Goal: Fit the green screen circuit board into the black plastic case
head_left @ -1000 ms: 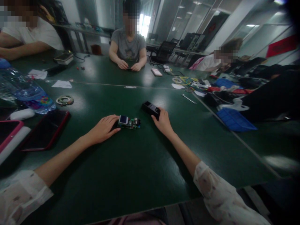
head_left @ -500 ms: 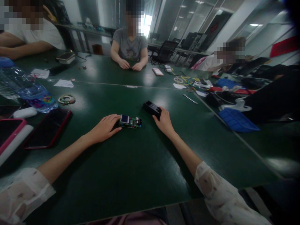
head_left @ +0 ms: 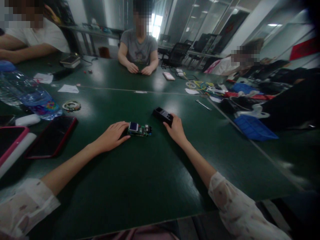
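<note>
My left hand (head_left: 113, 137) rests on the green table with thumb and fingers around the left end of a circuit board (head_left: 143, 130). The board is green, with a small square screen on its left part and dark connectors at its right end. My right hand (head_left: 176, 129) grips the near right end of a black plastic case (head_left: 162, 114), which has cut-outs in its top face. The case lies on the table just behind and to the right of the board, apart from it. My fingertips partly hide the ends of both things.
At the left lie a red-edged phone (head_left: 53, 136), a water bottle (head_left: 40, 100) and a cable coil (head_left: 71, 106). A wrench (head_left: 203, 105), tangled cables (head_left: 197, 85) and a blue tray (head_left: 255, 127) are at the right. Across the table a person (head_left: 139, 50) sits with both hands on it.
</note>
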Motion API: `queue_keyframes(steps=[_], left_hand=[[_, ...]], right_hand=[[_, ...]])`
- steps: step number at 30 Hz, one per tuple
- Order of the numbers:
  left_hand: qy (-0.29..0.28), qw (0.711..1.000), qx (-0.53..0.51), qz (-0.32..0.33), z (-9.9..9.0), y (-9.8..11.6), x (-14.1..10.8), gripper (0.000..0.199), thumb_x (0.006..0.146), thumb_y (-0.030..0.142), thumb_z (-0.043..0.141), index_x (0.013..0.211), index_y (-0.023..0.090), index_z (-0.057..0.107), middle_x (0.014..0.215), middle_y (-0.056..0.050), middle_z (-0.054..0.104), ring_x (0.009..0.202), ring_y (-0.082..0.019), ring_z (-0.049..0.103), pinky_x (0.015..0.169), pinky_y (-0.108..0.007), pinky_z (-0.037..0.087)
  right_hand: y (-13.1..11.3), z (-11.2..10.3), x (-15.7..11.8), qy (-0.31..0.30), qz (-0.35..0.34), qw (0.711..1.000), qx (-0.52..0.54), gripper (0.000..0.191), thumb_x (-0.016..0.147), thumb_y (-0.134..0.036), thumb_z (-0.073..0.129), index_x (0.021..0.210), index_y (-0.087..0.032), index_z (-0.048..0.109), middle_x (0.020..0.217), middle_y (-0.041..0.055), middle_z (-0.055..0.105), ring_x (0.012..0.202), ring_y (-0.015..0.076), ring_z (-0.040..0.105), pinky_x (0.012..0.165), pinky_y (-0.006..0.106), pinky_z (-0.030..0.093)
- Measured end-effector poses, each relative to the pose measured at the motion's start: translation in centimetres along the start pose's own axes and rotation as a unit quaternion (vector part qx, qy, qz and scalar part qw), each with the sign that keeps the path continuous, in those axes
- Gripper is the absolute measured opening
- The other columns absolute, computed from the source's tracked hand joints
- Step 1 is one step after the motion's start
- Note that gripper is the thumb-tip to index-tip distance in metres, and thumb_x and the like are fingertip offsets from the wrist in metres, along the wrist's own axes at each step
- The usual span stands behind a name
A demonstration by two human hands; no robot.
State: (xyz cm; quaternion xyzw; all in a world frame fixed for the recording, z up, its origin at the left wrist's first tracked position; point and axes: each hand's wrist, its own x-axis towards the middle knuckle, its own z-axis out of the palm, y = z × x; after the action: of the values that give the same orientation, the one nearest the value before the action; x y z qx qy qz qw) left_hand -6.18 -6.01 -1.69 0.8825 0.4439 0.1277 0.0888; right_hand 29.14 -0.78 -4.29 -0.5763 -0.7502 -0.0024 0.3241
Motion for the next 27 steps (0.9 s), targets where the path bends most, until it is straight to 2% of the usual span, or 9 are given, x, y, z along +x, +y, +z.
queue_keyframes(steps=[5, 7, 11, 12, 15, 18, 20, 24, 27], left_hand=[[0.004, 1.0, 0.002, 0.0, 0.0, 0.1, -0.1, 0.064, 0.099, 0.058, 0.036, 0.144, 0.014, 0.038, 0.148, -0.016, 0.045, 0.139, -0.03, 0.039, 0.114, -0.05, 0.032], [0.007, 1.0, 0.002, 0.0, -0.1, 0.1, -0.1, 0.063, 0.099, 0.058, 0.037, 0.144, 0.014, 0.038, 0.147, -0.017, 0.045, 0.138, -0.03, 0.04, 0.114, -0.051, 0.032], [0.014, 1.0, -0.002, 0.008, 0.0, 0.1, -0.1, 0.06, 0.099, 0.057, 0.036, 0.143, 0.016, 0.038, 0.147, -0.016, 0.045, 0.138, -0.03, 0.04, 0.113, -0.052, 0.032], [0.015, 1.0, -0.003, 0.011, 0.0, 0.1, -0.1, 0.06, 0.099, 0.057, 0.036, 0.143, 0.017, 0.038, 0.147, -0.016, 0.045, 0.139, -0.031, 0.04, 0.113, -0.052, 0.032], [0.021, 1.0, -0.011, 0.013, 0.1, 0.0, -0.2, 0.061, 0.098, 0.058, 0.038, 0.143, 0.017, 0.036, 0.148, -0.016, 0.043, 0.14, -0.031, 0.038, 0.114, -0.052, 0.031], [0.036, 0.999, -0.028, 0.018, 0.4, -0.2, -0.3, 0.07, 0.094, 0.062, 0.044, 0.147, 0.018, 0.03, 0.154, -0.017, 0.034, 0.142, -0.032, 0.034, 0.114, -0.051, 0.032], [0.046, 0.998, -0.033, 0.028, 0.5, -0.4, -0.3, 0.074, 0.093, 0.065, 0.046, 0.148, 0.019, 0.027, 0.156, -0.017, 0.029, 0.144, -0.033, 0.031, 0.115, -0.052, 0.031], [0.04, 0.998, -0.018, 0.046, 0.9, -0.7, -0.4, 0.064, 0.098, 0.059, 0.037, 0.148, 0.021, 0.029, 0.154, -0.016, 0.034, 0.144, -0.033, 0.03, 0.117, -0.054, 0.026], [0.047, 0.998, -0.024, 0.037, 1.2, -0.9, -0.4, 0.075, 0.096, 0.058, 0.043, 0.154, 0.023, 0.012, 0.162, -0.015, 0.012, 0.147, -0.035, 0.021, 0.117, -0.055, 0.026]], right_hand=[[-1.2, -0.7, 0.2, 0.028, 0.038, 0.996, 0.082, 0.057, 0.088, -0.039, 0.058, 0.134, -0.01, 0.042, 0.125, 0.022, 0.057, 0.114, 0.0338, 0.058, 0.099, 0.054, 0.048], [-2.7, -1.2, 0.0, 0.025, 0.022, 0.989, 0.142, 0.058, 0.09, -0.045, 0.055, 0.137, -0.015, 0.038, 0.127, 0.0191, 0.057, 0.112, 0.0308, 0.06, 0.097, 0.05, 0.051], [-6.2, -2.3, -0.9, -0.014, -0.041, 0.975, 0.216, 0.058, 0.094, -0.048, 0.05, 0.143, -0.023, 0.031, 0.139, 0.0159, 0.049, 0.125, 0.0288, 0.053, 0.101, 0.047, 0.05], [-7.0, -2.5, -1.2, -0.025, -0.056, 0.973, 0.221, 0.058, 0.095, -0.047, 0.05, 0.144, -0.024, 0.03, 0.14, 0.0153, 0.048, 0.127, 0.0285, 0.052, 0.102, 0.047, 0.049], [-8.5, -2.7, -1.7, -0.117, -0.138, 0.963, 0.198, 0.06, 0.095, -0.043, 0.052, 0.147, -0.026, 0.028, 0.14, 0.0144, 0.048, 0.126, 0.0299, 0.05, 0.105, 0.053, 0.045], [-9.4, -2.5, -1.7, -0.179, -0.189, 0.952, 0.159, 0.064, 0.095, -0.038, 0.052, 0.151, -0.027, 0.022, 0.136, 0.0139, 0.05, 0.121, 0.0308, 0.051, 0.103, 0.057, 0.045], [-9.7, -2.1, -1.8, -0.191, -0.197, 0.951, 0.145, 0.065, 0.096, -0.035, 0.051, 0.152, -0.027, 0.019, 0.133, 0.0134, 0.051, 0.116, 0.0302, 0.051, 0.1, 0.057, 0.047], [-10.0, -1.3, -2.1, -0.18, -0.207, 0.949, 0.154, 0.063, 0.095, -0.035, 0.053, 0.149, -0.024, 0.025, 0.132, 0.0145, 0.049, 0.12, 0.0305, 0.047, 0.102, 0.057, 0.046], [-10.3, -1.0, -2.4, -0.165, -0.207, 0.951, 0.16, 0.063, 0.095, -0.035, 0.053, 0.15, -0.025, 0.024, 0.137, 0.015, 0.041, 0.127, 0.0314, 0.042, 0.105, 0.058, 0.043]])
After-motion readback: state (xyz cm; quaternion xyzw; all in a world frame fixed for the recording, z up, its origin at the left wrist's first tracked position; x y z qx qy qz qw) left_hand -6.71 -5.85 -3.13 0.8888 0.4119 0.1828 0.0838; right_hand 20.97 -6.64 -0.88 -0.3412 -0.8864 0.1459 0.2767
